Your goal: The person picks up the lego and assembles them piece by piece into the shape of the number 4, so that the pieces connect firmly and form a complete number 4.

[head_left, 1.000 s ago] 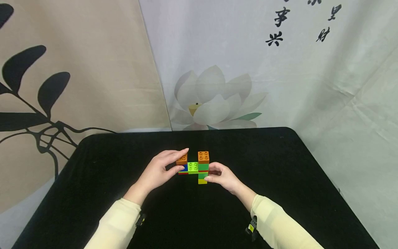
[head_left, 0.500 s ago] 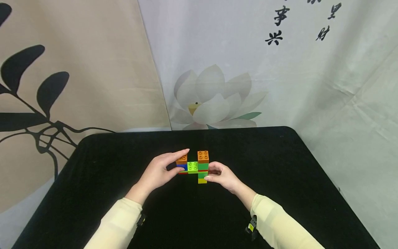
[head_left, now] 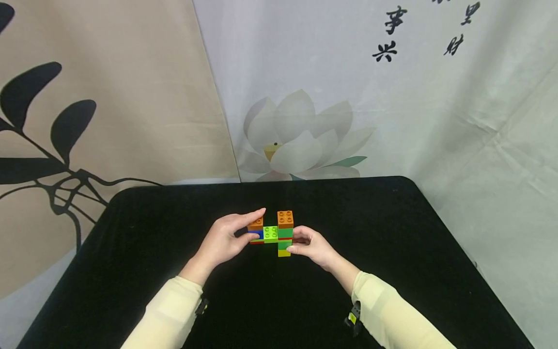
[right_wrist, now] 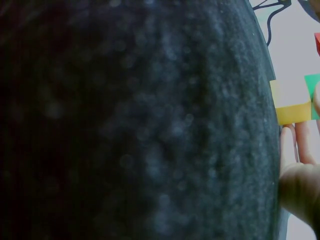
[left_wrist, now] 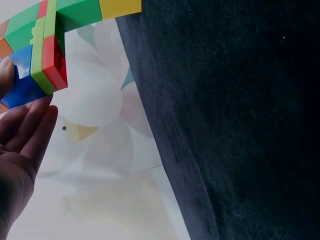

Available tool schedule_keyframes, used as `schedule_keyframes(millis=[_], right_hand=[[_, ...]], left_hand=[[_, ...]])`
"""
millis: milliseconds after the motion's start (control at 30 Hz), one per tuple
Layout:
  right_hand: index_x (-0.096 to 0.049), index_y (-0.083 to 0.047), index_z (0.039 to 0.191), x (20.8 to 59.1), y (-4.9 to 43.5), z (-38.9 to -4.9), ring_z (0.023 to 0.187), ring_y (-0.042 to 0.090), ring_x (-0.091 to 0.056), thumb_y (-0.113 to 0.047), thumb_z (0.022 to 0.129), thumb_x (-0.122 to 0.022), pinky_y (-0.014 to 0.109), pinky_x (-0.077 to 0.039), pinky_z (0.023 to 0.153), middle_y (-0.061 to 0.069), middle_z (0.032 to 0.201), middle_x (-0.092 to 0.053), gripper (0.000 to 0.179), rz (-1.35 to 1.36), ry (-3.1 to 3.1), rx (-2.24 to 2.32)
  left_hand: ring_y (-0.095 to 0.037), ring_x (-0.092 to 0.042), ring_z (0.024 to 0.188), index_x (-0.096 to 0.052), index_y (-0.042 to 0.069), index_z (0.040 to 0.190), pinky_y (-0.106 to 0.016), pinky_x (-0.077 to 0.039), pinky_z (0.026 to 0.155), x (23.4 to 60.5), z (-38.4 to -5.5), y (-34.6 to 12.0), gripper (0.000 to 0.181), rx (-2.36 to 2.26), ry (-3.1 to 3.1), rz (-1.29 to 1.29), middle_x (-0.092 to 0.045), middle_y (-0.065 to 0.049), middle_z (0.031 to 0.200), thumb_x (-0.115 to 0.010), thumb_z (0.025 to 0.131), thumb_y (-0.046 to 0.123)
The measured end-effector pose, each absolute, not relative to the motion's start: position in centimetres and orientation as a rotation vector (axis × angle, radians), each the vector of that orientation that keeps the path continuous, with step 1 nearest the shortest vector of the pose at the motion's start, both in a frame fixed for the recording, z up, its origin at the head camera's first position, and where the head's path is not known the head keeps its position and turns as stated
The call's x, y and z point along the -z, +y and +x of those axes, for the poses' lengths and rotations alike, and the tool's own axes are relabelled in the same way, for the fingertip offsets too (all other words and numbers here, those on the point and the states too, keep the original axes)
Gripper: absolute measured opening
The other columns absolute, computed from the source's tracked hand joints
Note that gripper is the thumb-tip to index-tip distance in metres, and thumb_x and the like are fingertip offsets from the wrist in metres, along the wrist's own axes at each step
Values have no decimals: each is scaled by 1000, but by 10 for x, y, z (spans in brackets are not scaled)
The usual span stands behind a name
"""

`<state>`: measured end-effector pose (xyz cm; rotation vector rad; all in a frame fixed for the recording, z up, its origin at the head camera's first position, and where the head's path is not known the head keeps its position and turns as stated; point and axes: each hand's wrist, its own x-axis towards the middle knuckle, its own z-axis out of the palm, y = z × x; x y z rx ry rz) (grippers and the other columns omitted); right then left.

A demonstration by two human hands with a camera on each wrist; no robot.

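Note:
Both hands hold one joined build of toy building bricks over the table. On its left end an orange brick [head_left: 256,222] sits above a blue brick [left_wrist: 24,82], and the left hand [head_left: 223,241] grips these between thumb and fingers. A light green plate [head_left: 271,233] bridges the middle, with a red brick [left_wrist: 53,61] under its left end. The right column stacks an orange brick [head_left: 285,218], a green brick [head_left: 285,233], a thin red layer, another green brick [head_left: 284,245] and a yellow brick [right_wrist: 293,111] at the bottom. The right hand [head_left: 312,246] pinches this column's lower part.
A black cloth-covered table [head_left: 279,300] spreads beneath the hands. Behind it hangs a pale curtain [head_left: 301,131] printed with a lotus, leaves and dark characters. Each wrist wears a small dark device, such as the right wrist device [head_left: 354,317].
The left forearm has shifted slightly to the right. Both hands keep their hold on the brick build, which stays almost in place.

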<state>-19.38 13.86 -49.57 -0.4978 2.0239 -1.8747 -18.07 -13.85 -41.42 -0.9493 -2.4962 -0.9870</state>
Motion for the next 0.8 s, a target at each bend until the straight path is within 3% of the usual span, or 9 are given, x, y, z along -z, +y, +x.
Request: schedule_keyframes(millis=[300, 500, 667, 800], right_hand=[[-54, 4, 127, 496, 139, -194, 116, 34, -58, -6, 93, -68, 40, -51, 95, 19, 124, -62, 37, -488, 2027, 1867], [-55, 4, 126, 495, 139, -193, 115, 32, -59, -7, 94, -68, 39, -52, 94, 18, 122, -62, 36, -486, 2026, 1866], [-55, 3, 126, 497, 139, -194, 114, 31, -59, -7, 93, -68, 39, -52, 94, 17, 123, -63, 37, -475, 2026, 1864], [-56, 2, 125, 497, 140, -194, 114, 30, -59, -8, 93, -69, 40, -52, 94, 16, 122, -63, 37, -475, 2016, 1871]], left_hand=[[-13, -66, 92, -62, 24, 137, -34, -56, 84, 414, -181, -138, 65, 989, -2482, -946, -72, 0, 116, -85, 77, 10], [-17, -66, 102, -59, 26, 139, -40, -54, 90, 415, -180, -139, 66, 998, -2528, -913, -68, 1, 124, -84, 79, 13], [-18, -65, 108, -48, 29, 148, -43, -52, 94, 418, -178, -140, 72, 1159, -2599, -825, -60, 0, 137, -80, 84, 15], [-17, -66, 106, -41, 30, 151, -44, -53, 92, 422, -175, -143, 75, 1293, -2628, -739, -62, -4, 132, -77, 87, 13]])
